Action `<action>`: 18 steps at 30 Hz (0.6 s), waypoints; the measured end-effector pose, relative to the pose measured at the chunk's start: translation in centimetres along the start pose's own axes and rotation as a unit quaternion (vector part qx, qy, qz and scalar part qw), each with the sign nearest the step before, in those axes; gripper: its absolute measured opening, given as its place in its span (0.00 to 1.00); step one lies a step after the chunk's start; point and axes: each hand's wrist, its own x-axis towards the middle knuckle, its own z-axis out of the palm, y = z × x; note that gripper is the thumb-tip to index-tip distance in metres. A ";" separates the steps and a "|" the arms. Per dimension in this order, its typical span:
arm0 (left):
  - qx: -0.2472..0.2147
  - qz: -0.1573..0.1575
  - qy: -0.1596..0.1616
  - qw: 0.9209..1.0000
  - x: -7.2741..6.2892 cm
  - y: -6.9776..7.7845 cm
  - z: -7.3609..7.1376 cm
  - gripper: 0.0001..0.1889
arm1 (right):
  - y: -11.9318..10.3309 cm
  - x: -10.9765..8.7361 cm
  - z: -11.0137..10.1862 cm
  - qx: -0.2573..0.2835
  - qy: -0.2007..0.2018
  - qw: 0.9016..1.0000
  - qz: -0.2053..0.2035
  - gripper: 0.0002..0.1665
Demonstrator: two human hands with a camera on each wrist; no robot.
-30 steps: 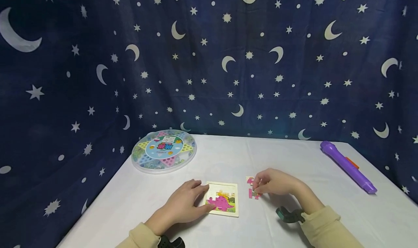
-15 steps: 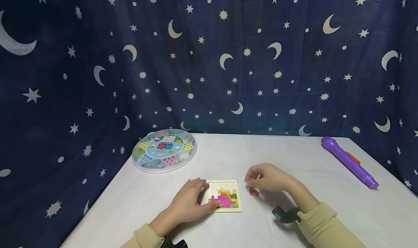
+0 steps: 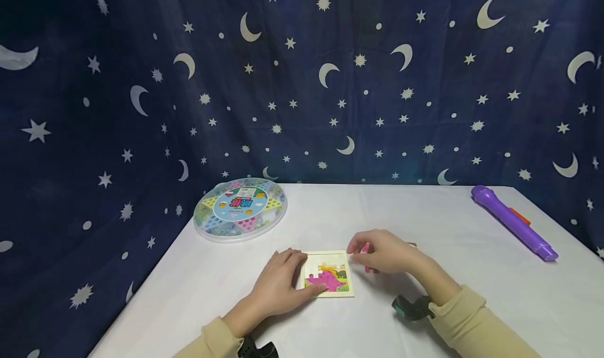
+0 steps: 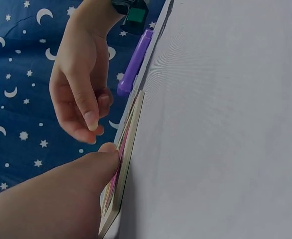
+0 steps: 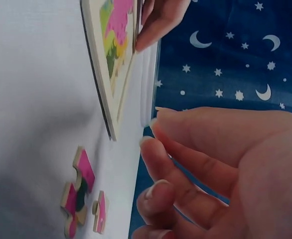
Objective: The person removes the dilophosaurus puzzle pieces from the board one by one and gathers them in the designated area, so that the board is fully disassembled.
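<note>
A small jigsaw puzzle [image 3: 329, 280] with a pink dinosaur lies in a pale wooden frame, its upper left part bare of pieces. My left hand [image 3: 283, 287] holds this frame, thumb over the front and fingers at the left edge; the thumb also shows in the left wrist view. Just right of the frame hovers my right hand [image 3: 384, 250], its fingers loosely bent and thumb near the index finger. No piece is visible between those fingertips in the right wrist view. Loose pink puzzle pieces [image 5: 86, 172] lie on the table below the right hand, partly hidden by it in the head view.
A round, clear Chinese checkers box [image 3: 240, 209] sits at the back left of the white table [image 3: 325, 216]. Toward the right edge lies a purple toy microphone [image 3: 514, 223]. Behind the table hangs a dark blue curtain [image 3: 302, 85] with moons and stars.
My right hand has lifted off the loose pieces and shifted left, nearer the puzzle frame. The left hand keeps its hold on the frame. The head view has tilted slightly.
</note>
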 end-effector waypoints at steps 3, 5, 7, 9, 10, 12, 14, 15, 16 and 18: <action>-0.002 0.002 0.001 1.000 0.3 0.1 0.2 0.41 | -0.2 -0.1 0.2 0.005 0.012 1.000 0.006 0.09; -0.003 0.004 0.000 1.000 0.2 0.1 0.0 0.40 | -0.4 0.0 0.4 0.002 0.017 1.000 -0.001 0.09; -0.006 0.009 -0.004 1.000 0.2 0.1 -0.1 0.40 | -0.6 0.1 0.7 -0.008 0.021 1.000 -0.017 0.09; -0.007 0.010 -0.010 1.000 0.2 0.1 -0.2 0.41 | -0.7 0.2 1.1 -0.017 0.022 0.999 -0.038 0.09; -0.008 0.009 -0.014 1.000 0.1 0.1 -0.2 0.42 | -0.7 0.3 1.2 -0.021 0.021 0.998 -0.049 0.08; -0.010 0.007 -0.020 1.000 0.2 0.0 -0.3 0.42 | -0.7 0.5 1.6 -0.026 0.022 0.997 -0.065 0.08; -0.018 0.005 -0.027 0.999 0.2 0.0 -0.4 0.43 | -0.8 0.7 1.8 -0.024 0.022 0.997 -0.076 0.08; -0.023 0.005 -0.029 0.999 0.2 -0.1 -0.4 0.43 | -0.9 0.7 2.0 -0.024 0.023 0.997 -0.077 0.08; -0.027 0.004 -0.032 0.999 0.2 -0.1 -0.4 0.43 | -1.0 0.7 2.0 -0.022 0.023 0.997 -0.077 0.08; -0.031 0.006 -0.034 0.999 0.1 -0.1 -0.4 0.43 | -1.3 0.7 2.1 -0.023 0.025 0.997 -0.076 0.09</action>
